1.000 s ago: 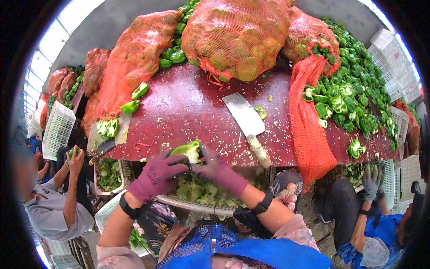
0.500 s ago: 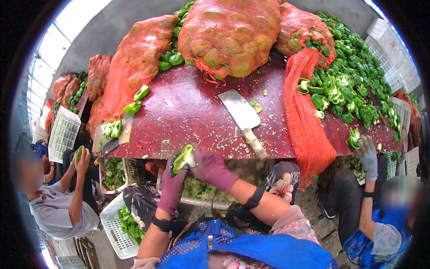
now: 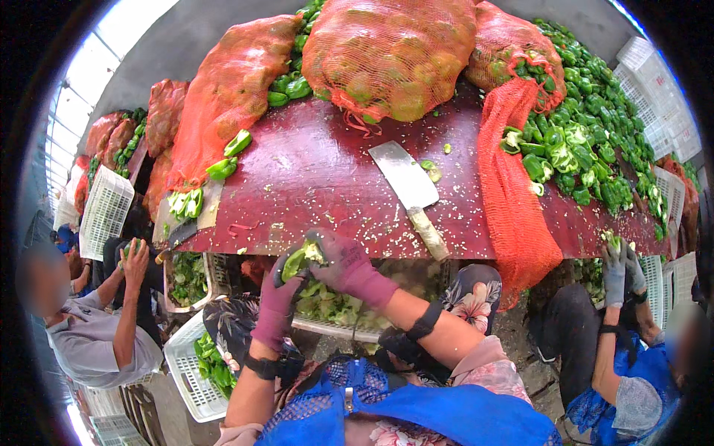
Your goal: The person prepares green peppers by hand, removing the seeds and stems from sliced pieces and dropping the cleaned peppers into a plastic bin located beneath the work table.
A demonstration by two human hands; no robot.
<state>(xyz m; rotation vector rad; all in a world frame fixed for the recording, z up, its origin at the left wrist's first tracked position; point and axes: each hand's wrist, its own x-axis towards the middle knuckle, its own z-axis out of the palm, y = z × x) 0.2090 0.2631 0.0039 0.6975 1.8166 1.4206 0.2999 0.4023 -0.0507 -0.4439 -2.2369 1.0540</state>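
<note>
A cut green bell pepper (image 3: pixel 294 263) sits in my left hand (image 3: pixel 277 303), whose gloved fingers are wrapped round it. My right hand (image 3: pixel 348 266), in a purple glove with darker fingertips, is at the pepper's pale inner side. Its fingers are bent against the whitish core, and their tips are partly hidden. Both hands are just off the table's near edge, above a crate (image 3: pixel 349 333) of pale green pepper scraps. A cleaver (image 3: pixel 405 177) with a worn wooden handle lies flat on the dark red table (image 3: pixel 312 178), ahead and right of my hands.
Full orange mesh sacks (image 3: pixel 387 59) stand along the back. An empty-looking mesh sack (image 3: pixel 513 215) drapes over the table edge. Whole and cut peppers (image 3: pixel 595 141) are heaped at right. A white basket (image 3: pixel 195 375) holds cut peppers at lower left. Co-workers sit on both sides handling peppers.
My right hand has shifted left and up, its fingers now at the pepper's core. The pepper has turned slightly in my left hand. The right co-worker's second hand has joined the first.
</note>
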